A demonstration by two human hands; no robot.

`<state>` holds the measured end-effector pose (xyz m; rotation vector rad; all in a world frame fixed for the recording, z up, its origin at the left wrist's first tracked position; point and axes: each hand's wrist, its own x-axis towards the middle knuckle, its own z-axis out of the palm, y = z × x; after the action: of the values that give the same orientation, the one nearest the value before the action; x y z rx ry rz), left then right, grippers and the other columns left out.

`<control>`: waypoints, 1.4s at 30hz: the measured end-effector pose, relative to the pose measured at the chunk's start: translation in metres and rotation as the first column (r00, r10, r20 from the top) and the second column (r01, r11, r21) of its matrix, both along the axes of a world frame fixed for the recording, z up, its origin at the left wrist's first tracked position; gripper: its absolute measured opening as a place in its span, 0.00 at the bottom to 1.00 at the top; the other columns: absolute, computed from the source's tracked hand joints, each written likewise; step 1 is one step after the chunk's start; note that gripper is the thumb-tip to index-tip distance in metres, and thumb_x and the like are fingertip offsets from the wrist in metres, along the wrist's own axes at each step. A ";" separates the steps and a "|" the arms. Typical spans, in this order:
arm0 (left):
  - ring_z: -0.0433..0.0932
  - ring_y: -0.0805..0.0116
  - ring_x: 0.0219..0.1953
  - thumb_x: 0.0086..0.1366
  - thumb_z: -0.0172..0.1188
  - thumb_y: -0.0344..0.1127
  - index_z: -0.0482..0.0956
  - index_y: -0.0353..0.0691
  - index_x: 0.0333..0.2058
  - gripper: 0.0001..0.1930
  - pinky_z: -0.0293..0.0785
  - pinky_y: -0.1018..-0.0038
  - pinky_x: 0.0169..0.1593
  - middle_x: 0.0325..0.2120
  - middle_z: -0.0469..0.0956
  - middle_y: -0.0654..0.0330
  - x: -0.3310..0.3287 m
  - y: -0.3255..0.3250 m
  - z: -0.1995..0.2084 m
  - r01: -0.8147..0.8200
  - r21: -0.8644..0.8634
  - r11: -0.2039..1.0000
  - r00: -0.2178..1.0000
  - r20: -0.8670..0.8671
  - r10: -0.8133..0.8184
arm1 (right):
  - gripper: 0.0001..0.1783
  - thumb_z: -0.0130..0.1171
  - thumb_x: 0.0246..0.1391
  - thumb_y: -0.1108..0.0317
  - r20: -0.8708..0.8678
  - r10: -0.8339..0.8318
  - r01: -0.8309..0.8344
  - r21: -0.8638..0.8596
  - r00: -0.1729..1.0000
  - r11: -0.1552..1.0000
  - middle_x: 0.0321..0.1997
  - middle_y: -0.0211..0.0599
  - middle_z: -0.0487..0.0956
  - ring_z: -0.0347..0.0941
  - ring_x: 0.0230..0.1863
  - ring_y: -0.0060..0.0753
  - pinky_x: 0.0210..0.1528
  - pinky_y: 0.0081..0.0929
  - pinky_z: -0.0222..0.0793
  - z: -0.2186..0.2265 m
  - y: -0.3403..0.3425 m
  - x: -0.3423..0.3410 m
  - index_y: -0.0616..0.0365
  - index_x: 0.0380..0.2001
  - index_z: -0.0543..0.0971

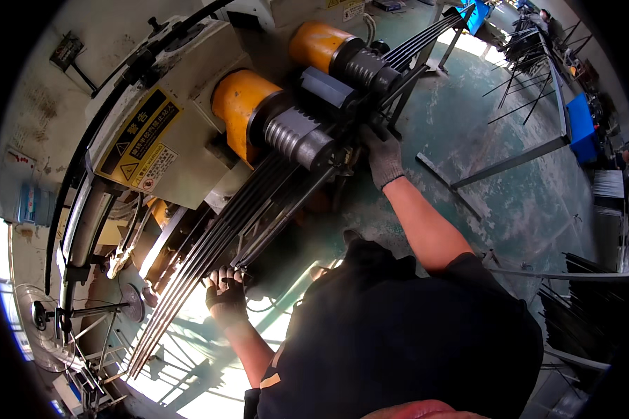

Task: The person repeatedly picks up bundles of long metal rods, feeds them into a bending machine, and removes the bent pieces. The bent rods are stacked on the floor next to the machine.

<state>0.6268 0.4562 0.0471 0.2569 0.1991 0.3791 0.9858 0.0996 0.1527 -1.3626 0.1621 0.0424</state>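
Observation:
Several long dark metal rods (201, 262) lie side by side, running from the lower left up to a ribbed steel roller (300, 143) on a machine with orange cylindrical housings (248, 112). My left hand (225, 292), in a dark glove, is beside the rods near the lower end of a slanted metal rail (276, 222). Its fingers are bent and somewhat apart, with nothing visible held in them. A grey knit glove covers my right hand (384, 155), which reaches to the machine's near side, right of the roller. Its fingertips merge with dark machine parts, so its grip is hidden.
A second orange housing (320, 45) and ribbed roller (370, 70) sit farther back, with more rods (426, 36) beyond. The machine's cream cover (196, 126) carries a yellow-black warning label. Right stand a metal frame (514, 162) and blue bin (581, 129); a fan (45, 314) stands left.

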 end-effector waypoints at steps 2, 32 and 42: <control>0.71 0.54 0.51 0.77 0.48 0.41 0.72 0.34 0.54 0.18 0.70 0.57 0.60 0.51 0.73 0.50 0.018 -0.021 0.064 -0.326 0.023 0.945 0.866 -0.393 0.309 | 0.26 0.64 0.63 0.60 0.107 -0.074 0.072 0.027 0.992 0.997 0.49 0.34 0.82 0.77 0.47 0.25 0.52 0.27 0.72 0.003 0.008 0.011 0.65 0.59 0.77; 0.81 0.55 0.54 0.77 0.49 0.33 0.71 0.22 0.59 0.20 0.77 0.62 0.61 0.53 0.80 0.44 0.115 -0.029 0.373 -0.420 0.899 0.128 0.559 0.144 0.817 | 0.22 0.66 0.58 0.61 -0.175 0.199 -0.112 0.410 0.964 0.905 0.46 0.36 0.83 0.79 0.38 0.31 0.41 0.32 0.76 0.043 0.019 0.087 0.58 0.53 0.80; 0.85 0.64 0.48 0.77 0.51 0.37 0.81 0.33 0.51 0.16 0.82 0.69 0.52 0.44 0.85 0.51 0.214 -0.081 0.429 0.083 0.756 -0.649 0.688 0.428 0.586 | 0.27 0.73 0.52 0.55 0.034 0.213 -0.216 0.135 0.976 0.967 0.44 0.35 0.84 0.80 0.40 0.29 0.45 0.29 0.76 -0.051 0.025 0.153 0.62 0.51 0.82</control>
<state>0.8407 0.3751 0.4760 2.4655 0.3261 1.3022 1.1393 0.1248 0.1017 -1.2367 -0.0054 0.2188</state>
